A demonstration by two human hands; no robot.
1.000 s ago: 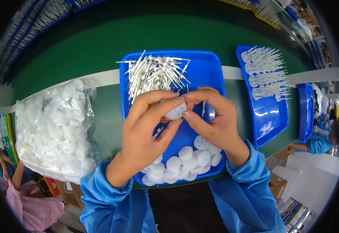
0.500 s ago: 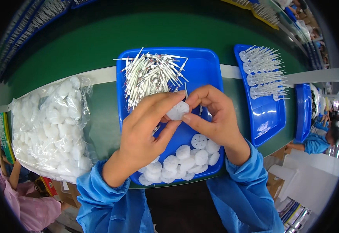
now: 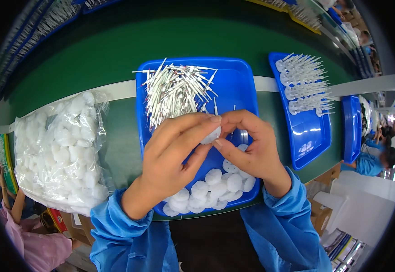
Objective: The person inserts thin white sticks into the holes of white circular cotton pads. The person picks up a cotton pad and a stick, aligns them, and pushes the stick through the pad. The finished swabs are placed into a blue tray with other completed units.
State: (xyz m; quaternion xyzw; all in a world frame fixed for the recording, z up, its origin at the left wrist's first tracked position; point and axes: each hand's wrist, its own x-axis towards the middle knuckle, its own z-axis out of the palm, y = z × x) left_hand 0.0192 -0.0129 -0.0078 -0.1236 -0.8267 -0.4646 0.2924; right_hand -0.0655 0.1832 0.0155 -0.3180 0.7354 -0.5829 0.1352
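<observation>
Holding a white disc (image 3: 213, 135) between thumb and fingers, the left grip (image 3: 168, 149) meets the right grip (image 3: 255, 146), whose thumb and fingertips lie at the disc's right edge; whether these pinch the disc itself or a slim rod is hidden. Beyond the left grip, a heap of slim rods (image 3: 172, 94) lies in a blue tray (image 3: 234, 86) on the green bench (image 3: 122, 145); below both grips, loose white discs (image 3: 209, 191) cover its near end. A clear bag (image 3: 61, 152) of white pieces rests left of the left grip. Right of the right grip, rod-bearing discs (image 3: 304, 84) occupy the far part of a second tray (image 3: 313, 140), presumably finished. The work thus appears partly done: several rows are assembled, the held disc seems unfinished, and many rods and discs await handling.
</observation>
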